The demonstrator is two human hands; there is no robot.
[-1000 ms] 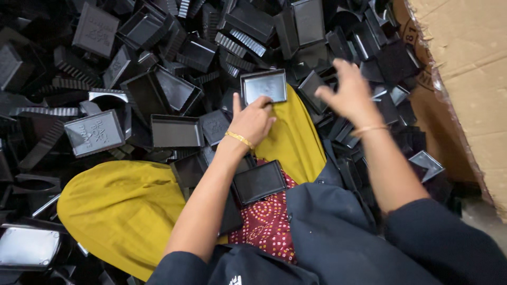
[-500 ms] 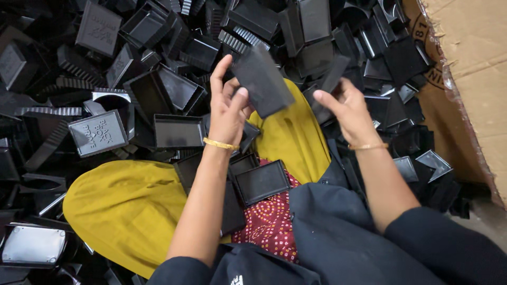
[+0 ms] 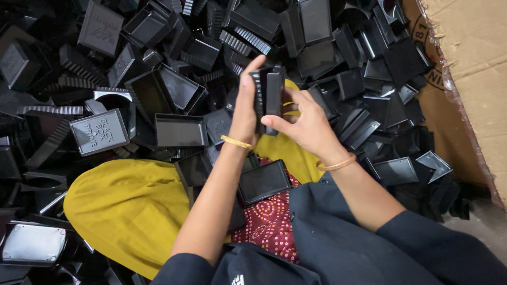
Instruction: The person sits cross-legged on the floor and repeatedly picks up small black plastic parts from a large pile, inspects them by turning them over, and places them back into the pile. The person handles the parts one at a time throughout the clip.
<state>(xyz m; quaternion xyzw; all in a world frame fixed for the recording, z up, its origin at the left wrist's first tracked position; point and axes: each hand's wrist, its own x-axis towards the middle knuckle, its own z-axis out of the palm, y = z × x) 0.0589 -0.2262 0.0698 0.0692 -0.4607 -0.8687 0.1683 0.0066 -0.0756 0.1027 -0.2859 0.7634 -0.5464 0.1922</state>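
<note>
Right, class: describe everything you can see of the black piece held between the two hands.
The black piece is a small rectangular part, matte and plastic-looking, held upright and edge-on, with ribbed grooves down one side. It may be two pieces pressed together; that is unclear. The left hand backs it, the right hand pinches it with its fingers, above the pile of similar black parts.

Heaped black plastic trays [image 3: 179, 129] crowd the upper frame and both sides, leaving no bare gap. Cardboard wall [image 3: 470, 79] closes the right edge. Only the yellow cloth [image 3: 127, 206] at lower left lies unobstructed.
</note>
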